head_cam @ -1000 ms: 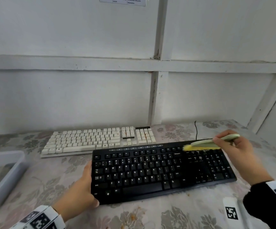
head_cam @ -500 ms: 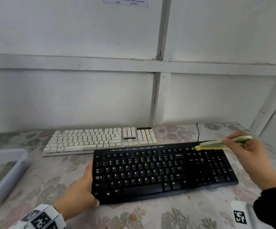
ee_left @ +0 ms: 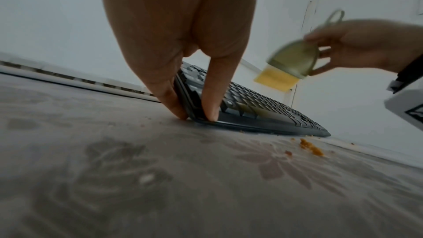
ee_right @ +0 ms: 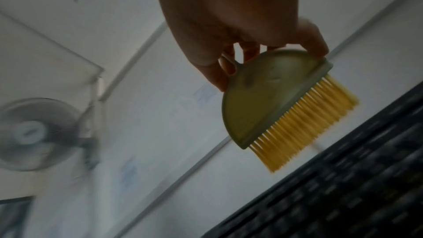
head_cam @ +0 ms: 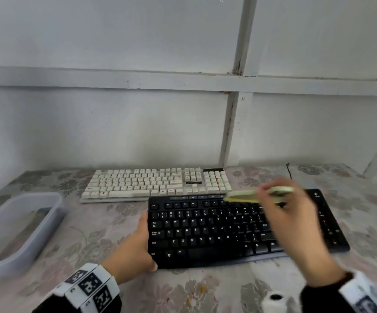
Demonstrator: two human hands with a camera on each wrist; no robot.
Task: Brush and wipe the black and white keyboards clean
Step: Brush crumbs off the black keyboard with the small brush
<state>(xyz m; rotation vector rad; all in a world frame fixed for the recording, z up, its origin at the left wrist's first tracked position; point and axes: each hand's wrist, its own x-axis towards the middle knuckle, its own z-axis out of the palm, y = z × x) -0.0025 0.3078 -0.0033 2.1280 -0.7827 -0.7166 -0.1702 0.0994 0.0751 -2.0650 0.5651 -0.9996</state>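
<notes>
The black keyboard [head_cam: 216, 229] lies in front of me on the flowered cloth, with the white keyboard [head_cam: 151, 182] behind it to the left. My left hand [head_cam: 135, 249] grips the black keyboard's left end, thumb [ee_left: 210, 100] on the front corner and fingers [ee_left: 167, 93] along the side edge. My right hand [head_cam: 296, 224] holds a pale green brush [ee_right: 270, 97] with yellow bristles [ee_right: 304, 126] by its rounded back. The brush [head_cam: 244, 196] hovers, blurred, just above the keyboard's top row near the middle; the bristles do not touch the keys [ee_right: 343, 196].
An empty translucent plastic tub [head_cam: 13, 231] sits at the left of the table. Orange crumbs [ee_left: 311, 148] lie on the cloth before the black keyboard. A small white object [head_cam: 273, 301] stands at the near edge. A black cable [head_cam: 289, 170] runs up the back wall.
My right hand has swept the brush leftward, from the keyboard's right end to above its middle top row. The left hand kept its hold on the left end. My head has turned slightly left.
</notes>
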